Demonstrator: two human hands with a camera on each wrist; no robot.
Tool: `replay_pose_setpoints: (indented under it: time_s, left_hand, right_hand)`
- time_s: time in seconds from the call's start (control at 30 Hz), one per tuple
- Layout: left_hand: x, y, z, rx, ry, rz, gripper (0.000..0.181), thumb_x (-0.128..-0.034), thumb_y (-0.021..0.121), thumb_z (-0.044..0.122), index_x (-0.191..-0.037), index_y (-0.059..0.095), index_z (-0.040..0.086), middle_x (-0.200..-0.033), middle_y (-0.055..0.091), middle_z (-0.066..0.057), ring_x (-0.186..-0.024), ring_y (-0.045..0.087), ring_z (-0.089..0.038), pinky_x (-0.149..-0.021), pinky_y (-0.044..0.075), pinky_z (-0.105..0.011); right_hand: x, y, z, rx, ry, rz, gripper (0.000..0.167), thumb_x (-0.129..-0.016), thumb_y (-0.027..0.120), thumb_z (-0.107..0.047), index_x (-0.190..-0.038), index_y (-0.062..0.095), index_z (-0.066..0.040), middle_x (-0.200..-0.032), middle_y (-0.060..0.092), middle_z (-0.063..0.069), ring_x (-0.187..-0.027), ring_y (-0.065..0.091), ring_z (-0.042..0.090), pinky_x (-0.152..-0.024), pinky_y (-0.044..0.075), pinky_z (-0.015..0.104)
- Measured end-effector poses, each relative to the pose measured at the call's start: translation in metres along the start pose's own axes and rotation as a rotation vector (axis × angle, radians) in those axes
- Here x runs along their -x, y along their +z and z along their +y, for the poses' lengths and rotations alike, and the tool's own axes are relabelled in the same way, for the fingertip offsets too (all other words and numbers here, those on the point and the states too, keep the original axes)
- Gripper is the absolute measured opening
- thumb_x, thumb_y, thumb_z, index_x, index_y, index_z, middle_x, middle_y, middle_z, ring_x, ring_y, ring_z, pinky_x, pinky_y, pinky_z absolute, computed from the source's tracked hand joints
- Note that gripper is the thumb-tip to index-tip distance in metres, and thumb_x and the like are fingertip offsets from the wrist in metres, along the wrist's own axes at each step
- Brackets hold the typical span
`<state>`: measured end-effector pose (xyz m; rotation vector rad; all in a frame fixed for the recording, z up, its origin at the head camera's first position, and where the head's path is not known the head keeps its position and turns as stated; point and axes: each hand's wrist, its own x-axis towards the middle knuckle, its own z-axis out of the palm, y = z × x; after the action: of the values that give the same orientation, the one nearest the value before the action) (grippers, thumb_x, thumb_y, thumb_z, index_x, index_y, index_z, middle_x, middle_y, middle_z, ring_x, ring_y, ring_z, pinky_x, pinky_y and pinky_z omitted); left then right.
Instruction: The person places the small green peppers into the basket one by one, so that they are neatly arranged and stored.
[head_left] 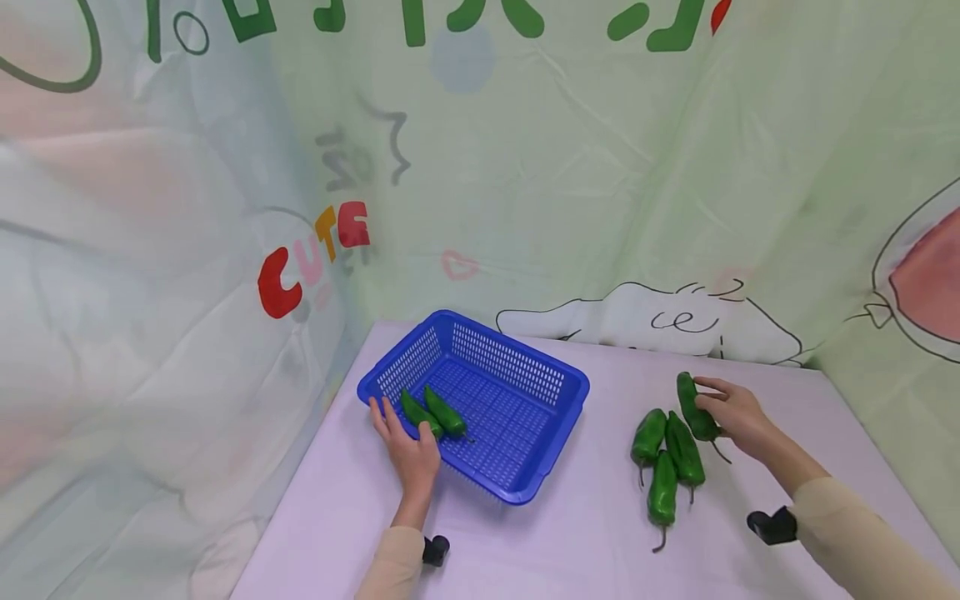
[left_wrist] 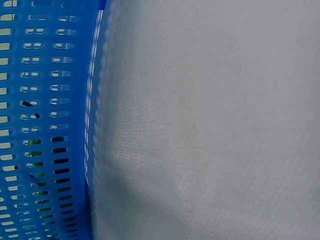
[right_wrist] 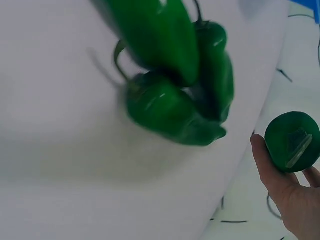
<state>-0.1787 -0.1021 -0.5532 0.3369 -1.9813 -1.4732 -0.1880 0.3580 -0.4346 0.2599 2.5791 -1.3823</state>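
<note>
As left hand (head_left: 411, 454) rests, right hand (head_left: 738, 419) pinches

Because the basket (head_left: 510, 360) could slide — presumably — spread left fingers rest on its rim, two peppers (head_left: 444, 412) inside; the held pepper (head_left: 690, 407), gripped round its sides, is beside three more peppers (head_left: 684, 450).

My head camera: high at near side, faces far and down, spans left hand (head_left: 411, 457), right hand (head_left: 738, 417), basket (head_left: 498, 421), peppers (head_left: 686, 450). Left wrist camera: close up on basket's slotted wall (left_wrist: 77, 120); basket shared with head view. Right wrist camera: close, right of peppers, faces down and far; shares peppers, right hand with head.
</note>
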Motion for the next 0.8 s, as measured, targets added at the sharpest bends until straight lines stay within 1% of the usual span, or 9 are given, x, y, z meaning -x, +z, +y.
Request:
replay_pose_setpoints:
  time_s: [0.03, 0.1, 0.23, 0.3, 0.4, 0.63, 0.8]
  left_hand:
    - [0.000, 0.000, 0.001, 0.002, 0.001, 0.000, 0.077, -0.0843, 0.055, 0.000, -0.154, 0.023, -0.004, -0.164, 0.005, -0.010, -0.149, 0.012, -0.035, -0.112, 0.025, -0.058]
    - [-0.001, -0.001, 0.002, 0.006, 0.001, 0.001, 0.077, -0.0840, 0.055, 0.000, -0.154, 0.023, -0.005, -0.164, 0.005, -0.011, -0.149, 0.011, -0.035, -0.112, 0.025, -0.058]
    - [0.000, -0.001, 0.003, 0.003, 0.004, 0.005, 0.077, -0.0834, 0.055, -0.001, -0.153, 0.024, -0.006, -0.164, 0.005, -0.011, -0.149, 0.012, -0.035, -0.112, 0.026, -0.058]
    - [0.000, -0.001, 0.003, -0.003, -0.001, 0.007, 0.077, -0.0835, 0.056, -0.001, -0.153, 0.024, -0.006, -0.164, 0.005, -0.011, -0.149, 0.012, -0.034, -0.112, 0.026, -0.057]
    - [0.000, 0.000, 0.002, -0.012, -0.004, 0.010, 0.077, -0.0836, 0.057, -0.001, -0.153, 0.024, -0.006, -0.164, 0.005, -0.010, -0.149, 0.012, -0.034, -0.112, 0.026, -0.057]
    - [-0.001, -0.001, 0.003, 0.004, 0.005, 0.011, 0.076, -0.0831, 0.055, 0.001, -0.152, 0.024, -0.007, -0.164, 0.005, -0.011, -0.149, 0.012, -0.036, -0.112, 0.025, -0.058]
    - [-0.001, 0.000, 0.003, 0.005, 0.003, 0.008, 0.077, -0.0826, 0.055, 0.001, -0.152, 0.024, -0.007, -0.164, 0.006, -0.012, -0.148, 0.013, -0.036, -0.112, 0.025, -0.058]
  right_hand:
    - [-0.001, 0.003, -0.006, -0.003, -0.006, -0.002, 0.061, -0.098, 0.041, -0.010, -0.150, 0.019, 0.013, -0.141, 0.029, 0.047, -0.105, 0.063, 0.035, -0.081, 0.056, 0.047]
    - [-0.003, 0.008, -0.016, -0.015, -0.013, -0.014, 0.062, -0.097, 0.041, -0.010, -0.150, 0.019, 0.012, -0.142, 0.030, 0.047, -0.107, 0.062, 0.034, -0.082, 0.056, 0.046]
    - [-0.008, 0.021, -0.037, -0.025, -0.023, -0.039, 0.062, -0.097, 0.041, -0.010, -0.151, 0.019, 0.010, -0.143, 0.030, 0.045, -0.114, 0.057, 0.041, -0.084, 0.055, 0.047]
    - [-0.009, 0.027, -0.047, -0.019, -0.041, -0.060, 0.061, -0.098, 0.040, -0.010, -0.152, 0.019, 0.010, -0.144, 0.029, 0.045, -0.120, 0.053, 0.046, -0.087, 0.053, 0.050]
    - [-0.012, 0.037, -0.062, -0.015, -0.074, -0.091, 0.060, -0.099, 0.040, -0.009, -0.152, 0.020, 0.009, -0.144, 0.030, 0.044, -0.123, 0.049, 0.050, -0.089, 0.052, 0.053]
    - [-0.021, 0.067, -0.098, -0.056, -0.140, -0.144, 0.058, -0.099, 0.041, -0.007, -0.153, 0.022, 0.007, -0.143, 0.034, 0.042, -0.117, 0.053, 0.046, -0.084, 0.055, 0.049]
    - [-0.027, 0.092, -0.122, -0.073, -0.174, -0.174, 0.057, -0.099, 0.043, -0.005, -0.152, 0.025, 0.007, -0.142, 0.037, 0.041, -0.115, 0.055, 0.048, -0.086, 0.054, 0.051]
